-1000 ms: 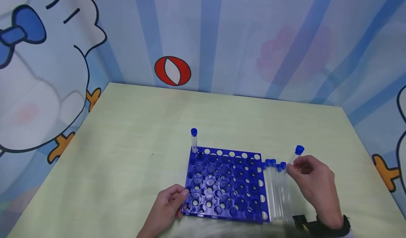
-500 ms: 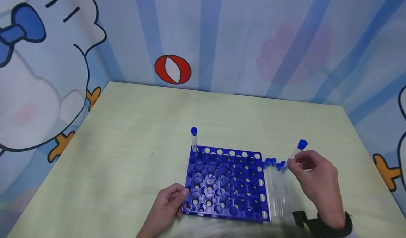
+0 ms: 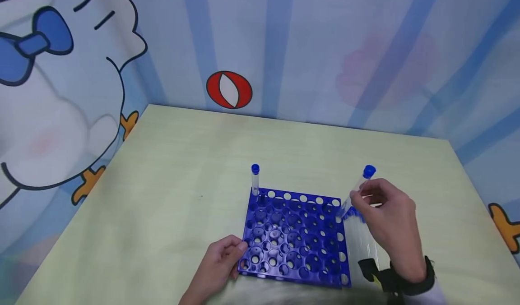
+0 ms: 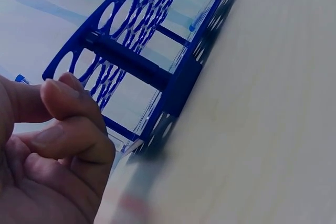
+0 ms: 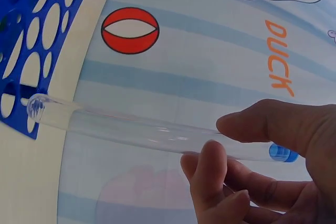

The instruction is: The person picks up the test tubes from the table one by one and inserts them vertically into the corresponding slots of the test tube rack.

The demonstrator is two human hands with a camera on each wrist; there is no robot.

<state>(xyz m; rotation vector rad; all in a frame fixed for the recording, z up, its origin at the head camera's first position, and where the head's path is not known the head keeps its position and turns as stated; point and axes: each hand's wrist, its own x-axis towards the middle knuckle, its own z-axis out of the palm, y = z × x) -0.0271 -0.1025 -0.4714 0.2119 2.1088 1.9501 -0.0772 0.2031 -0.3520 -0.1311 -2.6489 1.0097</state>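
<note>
My left hand grips the near left corner of a blue test tube rack, thumb on top. The left wrist view shows the fingers curled by the rack's side. With thumb and fingertips my right hand pinches a clear test tube below its blue cap. This tube slants, cap up and to the right, its rounded bottom overlapping the rack's far right edge in the head view. Another capped tube stands upright in the rack's far left corner hole.
Several capped test tubes lie side by side along the rack's right side, partly behind my right hand and wrist strap. The pale table ends at a printed cartoon backdrop.
My right hand has lifted the tube from above the lying tubes and carried it left to the rack's far right corner. The left hand keeps its hold; the head view has shifted slightly.
</note>
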